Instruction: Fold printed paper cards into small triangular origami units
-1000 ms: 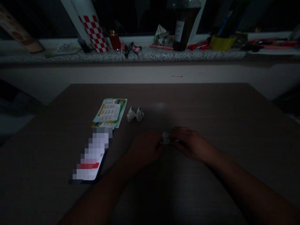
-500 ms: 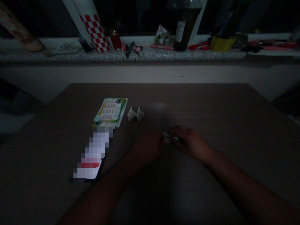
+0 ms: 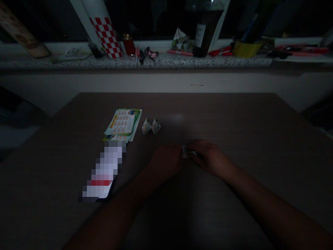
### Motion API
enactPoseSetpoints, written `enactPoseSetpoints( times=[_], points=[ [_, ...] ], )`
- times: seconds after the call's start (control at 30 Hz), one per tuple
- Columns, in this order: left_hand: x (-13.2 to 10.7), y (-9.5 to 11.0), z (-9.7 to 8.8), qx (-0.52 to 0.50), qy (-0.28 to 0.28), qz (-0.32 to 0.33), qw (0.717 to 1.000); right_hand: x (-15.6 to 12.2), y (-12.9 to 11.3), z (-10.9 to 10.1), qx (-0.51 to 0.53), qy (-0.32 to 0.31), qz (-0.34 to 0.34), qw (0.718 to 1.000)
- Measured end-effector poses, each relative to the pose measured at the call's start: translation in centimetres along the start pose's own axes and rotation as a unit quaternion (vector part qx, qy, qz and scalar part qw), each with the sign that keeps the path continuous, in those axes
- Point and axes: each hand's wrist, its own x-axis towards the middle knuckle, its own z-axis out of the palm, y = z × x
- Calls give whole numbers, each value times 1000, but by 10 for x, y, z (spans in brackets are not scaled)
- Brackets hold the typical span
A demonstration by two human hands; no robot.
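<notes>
A small folded piece of printed white paper (image 3: pixel 187 151) sits low over the middle of the dark wood-grain table (image 3: pixel 234 118), pinched between both hands. The left hand (image 3: pixel 166 161) comes in from the left with its fingers curled shut against the paper's left edge. The right hand (image 3: pixel 211 158) covers the right side, its fingers (image 3: pixel 195 153) closed over the paper so that only a pale corner shows between the two hands. The light is too dim to tell whether the paper touches the table or is held just above it.

Beyond the hands, to the left, two small folded paper shapes (image 3: pixel 151 126) stand side by side, touching each other. Just beside them lies a stack of green-edged printed calendar cards (image 3: pixel 123 124). A flat pixel-blurred rectangular object (image 3: pixel 102 173) lies at the stack's near end, angled toward the left forearm.

Past the table's far edge runs a speckled stone windowsill (image 3: pixel 182 61). On it are a red-and-white checkered cylinder (image 3: pixel 106 36), a small red jar (image 3: pixel 128 44), a dark glass bottle with a pale label (image 3: pixel 202 33) and a yellow container (image 3: pixel 246 48).
</notes>
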Motion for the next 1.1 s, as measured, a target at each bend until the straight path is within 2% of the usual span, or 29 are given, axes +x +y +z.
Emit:
enactPoseSetpoints(
  times=[0.27,0.63,1.1],
  points=[
    [1,1,0,-3,-13,-10,1000,1,2,0,15,-14,6,1000],
    [2,2,0,6,-20,-27,999,4,2,-1,19,-2,-1,1000],
    [2,0,1,-1,-10,-19,1000,5,4,-2,47,-3,22,999]
  ],
)
